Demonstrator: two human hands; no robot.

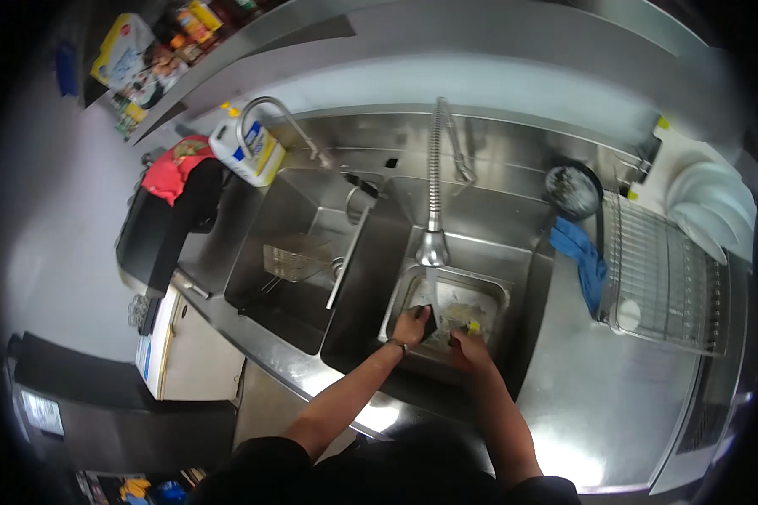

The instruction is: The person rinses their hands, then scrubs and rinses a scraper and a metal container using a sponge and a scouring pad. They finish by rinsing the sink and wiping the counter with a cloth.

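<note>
In the right sink basin, my left hand (409, 328) is closed around a dark, flat object (429, 323) whose kind I cannot make out. Water runs from the spray faucet (433, 249) just above it. My right hand (472, 348) is a little to the right, fingers curled, with a small yellow sponge-like piece (474, 326) showing at its fingertips. Both hands are over a rectangular metal pan (504, 295) set in the basin, with cloudy water and bits inside. My fingers partly hide what each hand holds.
In the left basin (261, 244) lies a wire basket (298, 257). A white jug (248, 151) stands behind it. Right of the sink are a blue cloth (579, 257), a round dark pan (573, 188), a wire rack (661, 273) and white plates (707, 202). A shelf hangs overhead.
</note>
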